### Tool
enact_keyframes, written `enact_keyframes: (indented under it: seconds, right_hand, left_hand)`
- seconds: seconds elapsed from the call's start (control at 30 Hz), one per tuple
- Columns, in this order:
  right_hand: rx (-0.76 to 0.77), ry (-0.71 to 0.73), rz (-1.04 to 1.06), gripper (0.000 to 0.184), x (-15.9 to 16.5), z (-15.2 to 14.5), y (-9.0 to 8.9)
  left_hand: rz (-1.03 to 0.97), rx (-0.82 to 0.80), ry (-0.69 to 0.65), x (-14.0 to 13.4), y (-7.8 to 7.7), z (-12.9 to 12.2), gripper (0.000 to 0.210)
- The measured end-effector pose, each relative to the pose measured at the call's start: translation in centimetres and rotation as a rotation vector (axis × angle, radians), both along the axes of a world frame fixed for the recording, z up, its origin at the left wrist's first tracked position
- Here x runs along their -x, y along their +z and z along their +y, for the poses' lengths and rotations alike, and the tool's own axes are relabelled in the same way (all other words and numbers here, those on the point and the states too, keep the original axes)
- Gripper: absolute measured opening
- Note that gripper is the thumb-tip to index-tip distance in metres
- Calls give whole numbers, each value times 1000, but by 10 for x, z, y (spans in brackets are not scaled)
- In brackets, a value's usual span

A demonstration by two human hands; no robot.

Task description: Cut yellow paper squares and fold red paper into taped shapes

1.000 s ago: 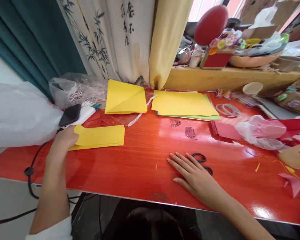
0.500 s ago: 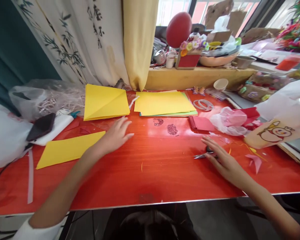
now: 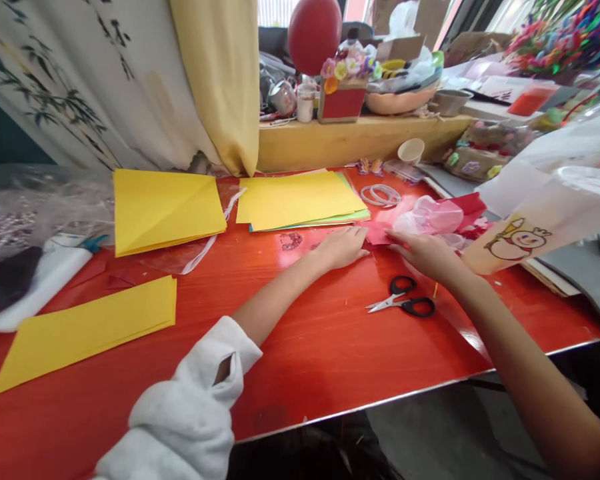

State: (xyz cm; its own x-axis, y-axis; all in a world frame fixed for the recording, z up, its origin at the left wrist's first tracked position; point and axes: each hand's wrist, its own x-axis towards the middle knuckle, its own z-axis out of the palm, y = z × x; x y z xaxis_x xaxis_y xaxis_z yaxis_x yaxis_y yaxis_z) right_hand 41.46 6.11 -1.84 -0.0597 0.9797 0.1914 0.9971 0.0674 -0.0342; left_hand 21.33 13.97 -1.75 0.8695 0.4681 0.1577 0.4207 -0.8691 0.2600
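Paper in flat red [image 3: 377,233], a small piece or pile partly covered by fingers, lies between a person's two hands on a glossy red tabletop [image 3: 305,347]. Left hand [image 3: 343,248], between eight and nine o'clock from the paper, rests back upward with fingers close together at the left end. Right hand [image 3: 423,253], between three and four, stretches its fingers to the right end. Both sets of fingers meet the paper; whether either pinches it cannot be told.

The left forearm slants in from between seven and eight, out of a bunched, soft white sleeve [image 3: 195,400]; the bare right forearm extends from between four and five.

Scissors [image 3: 391,302] with black looped handles and metal blades lie between five and six, apart from both hands. Crumpled, translucent pinkish plastic [image 3: 427,217] sits between two and three, near a pale cup [image 3: 555,220] printed with a cartoon figure. Clear rings [image 3: 380,205] lie at twelve.

Smooth yellow sheets [image 3: 295,200], green edges showing beneath, spread between nine and ten. Farther off at nine, folded yellow paper [image 3: 167,212] bears a diagonal crease; well apart, between eight and nine, lies a long yellow strip [image 3: 87,333] with a pointed end.
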Motion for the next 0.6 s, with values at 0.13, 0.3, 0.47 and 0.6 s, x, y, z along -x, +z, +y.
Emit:
enact_keyframes:
  seconds: [0.13, 0.3, 0.47, 0.6]
  right_hand:
    - [5, -10, 8, 43, 1, -4, 0]
    - [-31, -16, 71, 39, 0, 3, 7]
    - [-176, -128, 184, 35, 12, 3, 35]
    - [-381, -179, 432, 43, 34, 0, 64]
  left_hand:
    - [-46, 45, -9, -7, -8, 7, 41]
    - [-142, 129, 18, -8, -16, 9, 56]
    - [-304, 249, 86, -8, -11, 10, 74]
    - [-478, 353, 233, 9, 20, 14, 75]
